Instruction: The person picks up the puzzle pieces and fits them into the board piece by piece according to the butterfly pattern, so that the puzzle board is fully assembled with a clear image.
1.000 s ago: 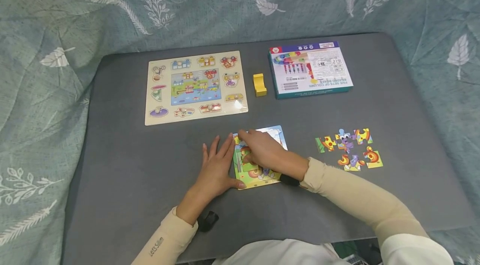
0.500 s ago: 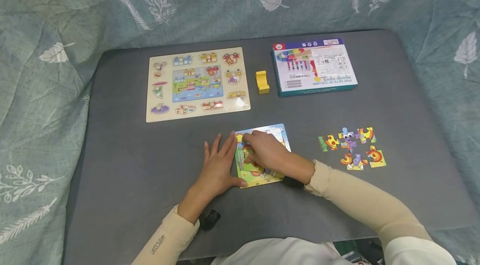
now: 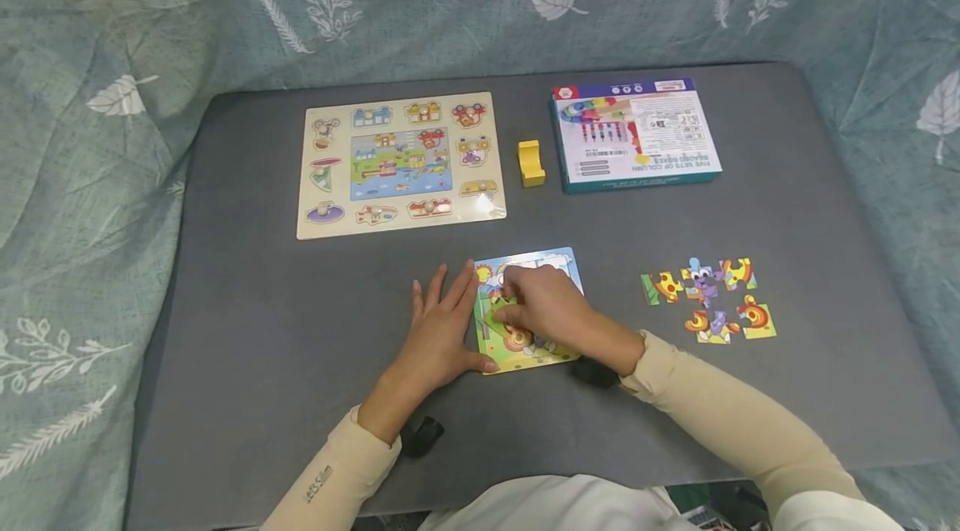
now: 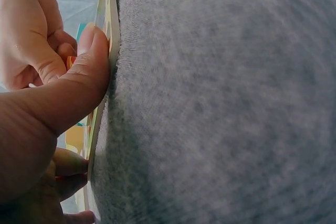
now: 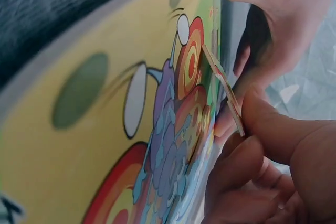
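Observation:
A small jigsaw board [image 3: 517, 363], printed with a cartoon scene, lies near the middle of the table. My left hand [image 3: 438, 339] steadies its left side, the thumb [image 4: 94, 61] on the near corner and straight fingers along the edge. Over the board's left half, my right hand [image 3: 551, 306] pinches a thin puzzle piece [image 5: 227, 92] between thumb and forefinger. In the right wrist view this piece stands tilted, one edge right at the picture. Part of the board is hidden under the right hand. Several loose puzzle pieces [image 3: 757, 319] lie to the right.
At the back left lies a large wooden peg puzzle [image 3: 318, 224] with vehicle shapes. A yellow curved block [image 3: 531, 164] stands between it and a flat bead box [image 3: 641, 135] at the back right. A patterned cloth [image 3: 465, 14] hangs behind the grey table [image 3: 300, 331].
My right hand has shifted slightly right over the board, with the pinched puzzle piece now raised at an angle. The left hand keeps its place; the whole head view has drifted a little.

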Available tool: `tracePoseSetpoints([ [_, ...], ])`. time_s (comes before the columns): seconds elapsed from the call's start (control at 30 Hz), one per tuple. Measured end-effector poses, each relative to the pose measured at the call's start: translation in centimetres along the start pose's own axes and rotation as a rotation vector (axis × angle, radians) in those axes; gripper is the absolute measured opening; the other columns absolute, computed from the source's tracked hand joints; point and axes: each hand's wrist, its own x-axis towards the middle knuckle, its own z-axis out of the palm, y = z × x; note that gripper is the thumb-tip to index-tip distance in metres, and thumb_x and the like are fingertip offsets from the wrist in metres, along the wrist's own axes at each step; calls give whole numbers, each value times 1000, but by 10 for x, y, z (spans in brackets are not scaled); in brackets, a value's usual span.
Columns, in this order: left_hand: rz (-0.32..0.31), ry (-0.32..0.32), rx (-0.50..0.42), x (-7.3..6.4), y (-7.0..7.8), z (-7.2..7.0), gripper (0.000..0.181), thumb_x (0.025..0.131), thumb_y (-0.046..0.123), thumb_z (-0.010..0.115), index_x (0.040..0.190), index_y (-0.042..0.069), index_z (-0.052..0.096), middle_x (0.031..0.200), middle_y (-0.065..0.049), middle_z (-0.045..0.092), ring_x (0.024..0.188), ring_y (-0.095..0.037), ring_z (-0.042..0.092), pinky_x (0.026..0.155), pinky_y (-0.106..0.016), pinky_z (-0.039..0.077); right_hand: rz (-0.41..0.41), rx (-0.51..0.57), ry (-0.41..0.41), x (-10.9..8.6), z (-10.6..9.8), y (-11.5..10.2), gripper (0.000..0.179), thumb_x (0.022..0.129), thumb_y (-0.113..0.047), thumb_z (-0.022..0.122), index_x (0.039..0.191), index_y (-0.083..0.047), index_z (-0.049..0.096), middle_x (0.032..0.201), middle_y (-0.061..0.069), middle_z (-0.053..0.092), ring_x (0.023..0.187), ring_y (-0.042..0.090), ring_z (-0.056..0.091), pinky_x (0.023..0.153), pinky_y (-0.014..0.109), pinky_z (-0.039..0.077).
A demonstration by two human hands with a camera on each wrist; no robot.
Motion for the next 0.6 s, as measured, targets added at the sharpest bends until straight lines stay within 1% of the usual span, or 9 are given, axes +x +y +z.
tracePoseSetpoints([
  [0.1,0,3,1,0,1,1,122,59,45,89,154,9,22,163,-3,12,149,-36,2,114,-65,-2,-19,50,3,-1,1,3,29,77,-30,81,76,-14,57,57,-6,50,52,8,44,49,22,33],
  [0.2,-4,11,2,0,2,1,122,58,44,90,153,9,23,163,-4,13,149,-36,3,114,-65,-1,-31,90,-1,-3,1,6,23,78,-22,80,79,-14,60,59,-6,52,53,7,44,50,21,35],
  [0.33,-13,13,10,0,4,2,123,57,45,90,153,8,24,162,-4,14,149,-36,3,115,-65,-1,-15,149,-22,-6,-3,11,15,79,-15,77,81,-14,62,63,-6,56,57,7,48,53,22,39],
  [0.43,-18,11,11,0,4,2,124,56,44,91,153,8,23,162,-4,14,149,-36,3,115,-65,-1,-11,182,-46,-9,-12,18,12,81,-13,75,82,-13,63,65,-5,58,59,8,49,55,23,40],
  [0.47,-19,11,12,0,3,2,124,56,44,91,153,8,23,162,-4,15,149,-36,3,115,-65,-1,-17,175,-56,-10,-16,20,12,82,-13,75,82,-13,63,66,-5,57,60,8,48,56,23,40],
  [0.6,-21,16,6,1,3,2,124,56,43,92,153,7,23,162,-5,16,149,-37,4,115,-65,-1,-79,145,-120,-11,-34,30,9,84,-9,72,85,-12,63,67,-4,54,61,10,45,57,24,38],
])
